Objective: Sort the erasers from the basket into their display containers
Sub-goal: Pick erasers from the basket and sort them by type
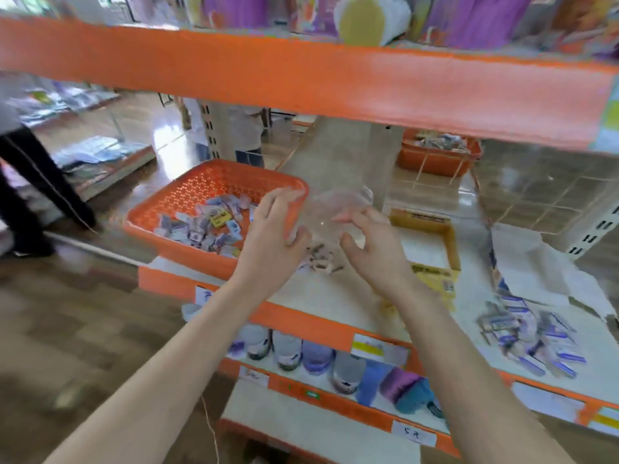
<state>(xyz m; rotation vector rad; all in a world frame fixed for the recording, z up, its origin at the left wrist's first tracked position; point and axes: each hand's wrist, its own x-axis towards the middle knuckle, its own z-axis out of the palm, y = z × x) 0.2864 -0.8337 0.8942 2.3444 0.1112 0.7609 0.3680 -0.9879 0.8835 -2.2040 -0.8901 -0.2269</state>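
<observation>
Head view: the sorting looks barely begun. The orange basket (pixel 201 195) sits at the left end of the shelf (pixel 338 296), its floor covered with a loose heap of erasers (pixel 204 226), small wrapped pieces in purple, white and blue with one yellow label among them.

Just to its right, the person holds a clear container (pixel 335 209) above the shelf. The left hand (pixel 271 229) has its fingers curled round the near-left wall. The right hand (pixel 371 246) cups the other side with bent fingers and thumb (blur makes its exact contact hard to confirm).

The container is see-through plastic and appears empty, though the blur leaves that unsure. A small pile (pixel 321 259) of pale and brown bits lies on the shelf just beneath it, too smeared to identify.

Further right stand a yellow box (pixel 432 236) and a scatter of wrapped packs (pixel 536 336). Judging by the full basket, nearly all the erasers remain to be sorted.
</observation>
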